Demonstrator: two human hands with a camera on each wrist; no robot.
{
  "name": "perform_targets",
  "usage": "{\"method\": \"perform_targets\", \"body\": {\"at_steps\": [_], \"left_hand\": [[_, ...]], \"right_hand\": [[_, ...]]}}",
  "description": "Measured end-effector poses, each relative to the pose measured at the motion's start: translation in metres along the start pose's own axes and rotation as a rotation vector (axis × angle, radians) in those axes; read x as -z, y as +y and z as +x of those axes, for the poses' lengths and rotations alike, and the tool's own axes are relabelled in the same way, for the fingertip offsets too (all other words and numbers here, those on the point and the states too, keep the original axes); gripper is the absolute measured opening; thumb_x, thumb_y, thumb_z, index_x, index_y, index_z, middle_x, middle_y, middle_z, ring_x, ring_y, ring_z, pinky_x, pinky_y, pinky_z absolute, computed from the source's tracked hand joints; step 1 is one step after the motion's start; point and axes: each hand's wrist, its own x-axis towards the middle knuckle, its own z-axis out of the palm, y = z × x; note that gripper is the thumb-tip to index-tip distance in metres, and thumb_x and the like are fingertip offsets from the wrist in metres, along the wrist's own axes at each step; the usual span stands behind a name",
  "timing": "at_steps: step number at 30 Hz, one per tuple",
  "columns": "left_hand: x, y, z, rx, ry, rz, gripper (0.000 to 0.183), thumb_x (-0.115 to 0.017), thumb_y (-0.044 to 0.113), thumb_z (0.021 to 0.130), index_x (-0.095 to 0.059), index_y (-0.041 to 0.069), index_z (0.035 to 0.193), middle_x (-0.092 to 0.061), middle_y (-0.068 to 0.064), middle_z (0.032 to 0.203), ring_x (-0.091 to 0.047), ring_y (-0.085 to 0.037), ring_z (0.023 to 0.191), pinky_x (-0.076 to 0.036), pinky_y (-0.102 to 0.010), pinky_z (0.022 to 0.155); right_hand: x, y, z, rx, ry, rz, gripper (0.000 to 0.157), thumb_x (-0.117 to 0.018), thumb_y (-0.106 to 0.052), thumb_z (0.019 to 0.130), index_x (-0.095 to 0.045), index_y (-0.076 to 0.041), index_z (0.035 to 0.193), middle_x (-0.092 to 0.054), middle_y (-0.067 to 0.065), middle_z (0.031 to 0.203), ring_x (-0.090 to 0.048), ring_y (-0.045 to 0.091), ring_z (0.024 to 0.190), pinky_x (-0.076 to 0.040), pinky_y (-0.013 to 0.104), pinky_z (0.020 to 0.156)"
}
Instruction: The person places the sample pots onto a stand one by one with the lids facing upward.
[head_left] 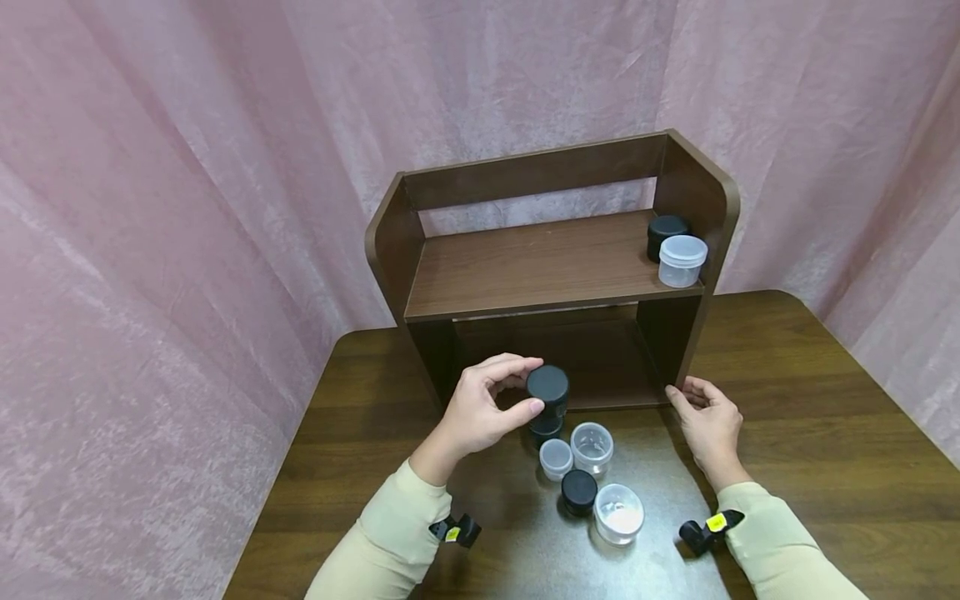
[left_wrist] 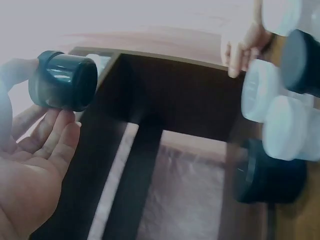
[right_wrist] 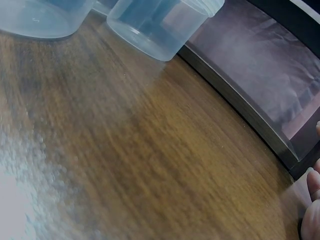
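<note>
Dark brown wood-look shelf unit (head_left: pixel 536 258) fills the middle of my head view, standing on a wood-grain table (head_left: pixel 795 400) before pink curtains (head_left: pixel 525 92). I see the left hand (head_left: pixel 480 404) pinching a black lidded jar (head_left: pixel 548 385) between thumb and fingers, raised in front of the lower opening. The right hand (head_left: pixel 711 425) grips the lower front corner of the right side panel (head_left: pixel 705 217). Between the hands, a loose group of black jars (head_left: pixel 579 492) and clear tubs (head_left: pixel 618 513) stands on the table. On the upper board's right end, a lidded clear tub (head_left: pixel 682 262) stands in front of another black jar (head_left: pixel 667 229).

Through the left wrist view, I get the pinched jar side-on, well apart from the group.

The right wrist view gives me mostly table, tub bases along the top, and fingertips (right_wrist: pixel 313 184) beside the unit's corner.
</note>
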Motion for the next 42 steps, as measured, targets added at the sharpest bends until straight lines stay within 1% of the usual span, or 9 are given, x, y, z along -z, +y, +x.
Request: {"method": "perform_targets", "body": {"at_steps": [7, 10, 15, 22, 26, 29, 33, 36, 42], "left_hand": [[0.002, 0.016, 0.033, -0.044, 0.012, -0.028, 0.039, -0.071, -0.010, 0.077, -0.061, -0.014, 0.114, -0.063, -0.024, 0.105, -0.062, -0.025, 0.092, -0.053, -0.051, 0.083], [0.002, 0.011, 0.047, -0.044, 0.015, -0.044, 0.042, -0.071, -0.009, 0.078, -0.060, -0.012, 0.118, -0.063, -0.024, 0.108, -0.061, -0.028, 0.094, -0.052, -0.050, 0.085], [0.001, -0.004, 0.070, -0.026, 0.034, -0.089, 0.045, -0.073, -0.003, 0.080, -0.058, -0.006, 0.122, -0.064, -0.017, 0.110, -0.062, -0.024, 0.096, -0.053, -0.043, 0.086], [-0.002, -0.004, 0.111, 0.034, 0.096, -0.143, 0.040, -0.074, 0.004, 0.081, -0.063, 0.000, 0.118, -0.066, -0.010, 0.103, -0.064, -0.020, 0.088, -0.054, -0.034, 0.083], [-0.006, -0.004, 0.135, 0.089, 0.116, -0.138, 0.039, -0.074, 0.007, 0.082, -0.063, 0.002, 0.119, -0.067, -0.008, 0.103, -0.064, -0.018, 0.089, -0.053, -0.031, 0.082], [-0.010, -0.005, 0.150, 0.137, 0.106, -0.106, 0.040, -0.074, 0.011, 0.083, -0.063, 0.005, 0.121, -0.067, -0.004, 0.105, -0.064, -0.015, 0.090, -0.052, -0.027, 0.080], [-0.015, -0.009, 0.167, 0.181, 0.081, -0.060, 0.041, -0.073, 0.015, 0.085, -0.063, 0.009, 0.123, -0.067, -0.001, 0.108, -0.063, -0.012, 0.093, -0.051, -0.022, 0.079], [-0.020, -0.014, 0.177, 0.205, 0.063, -0.030, 0.041, -0.073, 0.016, 0.086, -0.062, 0.009, 0.124, -0.067, 0.000, 0.111, -0.062, -0.010, 0.095, -0.050, -0.019, 0.081], [-0.026, -0.024, 0.193, 0.272, 0.058, 0.046, 0.040, -0.072, 0.020, 0.087, -0.063, 0.011, 0.125, -0.067, 0.003, 0.106, -0.061, -0.007, 0.094, -0.048, -0.014, 0.080]], "right_hand": [[-0.001, 0.000, 0.001, 0.005, 0.007, 0.016, 0.032, -0.076, -0.029, 0.083, -0.070, -0.006, 0.104, -0.068, 0.002, 0.095, -0.056, -0.004, 0.078, -0.043, 0.007, 0.065], [-0.001, 0.001, 0.001, 0.002, 0.007, 0.024, 0.032, -0.076, -0.030, 0.083, -0.070, -0.006, 0.104, -0.068, 0.000, 0.094, -0.057, -0.003, 0.079, -0.043, 0.007, 0.065], [0.000, 0.000, 0.000, -0.007, -0.009, 0.016, 0.034, -0.075, -0.032, 0.084, -0.069, -0.006, 0.105, -0.068, 0.004, 0.097, -0.056, -0.002, 0.081, -0.043, 0.007, 0.065], [0.000, -0.001, 0.000, -0.016, -0.005, 0.001, 0.034, -0.075, -0.032, 0.084, -0.069, -0.006, 0.105, -0.068, 0.002, 0.096, -0.056, -0.005, 0.079, -0.043, 0.007, 0.065], [0.001, 0.000, 0.001, -0.013, 0.009, 0.007, 0.032, -0.076, -0.031, 0.083, -0.070, -0.006, 0.103, -0.067, -0.004, 0.091, -0.056, -0.006, 0.077, -0.043, 0.007, 0.065], [0.004, 0.000, 0.001, -0.008, 0.016, 0.015, 0.032, -0.076, -0.030, 0.083, -0.070, -0.006, 0.103, -0.067, -0.007, 0.089, -0.057, -0.006, 0.077, -0.043, 0.007, 0.065], [0.006, 0.000, 0.000, -0.019, 0.013, 0.023, 0.034, -0.076, -0.031, 0.084, -0.069, -0.006, 0.104, -0.066, -0.006, 0.091, -0.057, -0.004, 0.079, -0.044, 0.007, 0.065], [0.006, 0.001, -0.001, -0.024, 0.009, 0.021, 0.035, -0.075, -0.032, 0.083, -0.069, -0.006, 0.105, -0.067, -0.002, 0.094, -0.057, -0.003, 0.080, -0.044, 0.007, 0.064], [0.005, 0.001, -0.002, 0.007, 0.004, 0.014, 0.036, -0.075, -0.034, 0.084, -0.069, -0.006, 0.106, -0.068, 0.006, 0.098, -0.057, -0.004, 0.081, -0.043, 0.007, 0.065]]}}
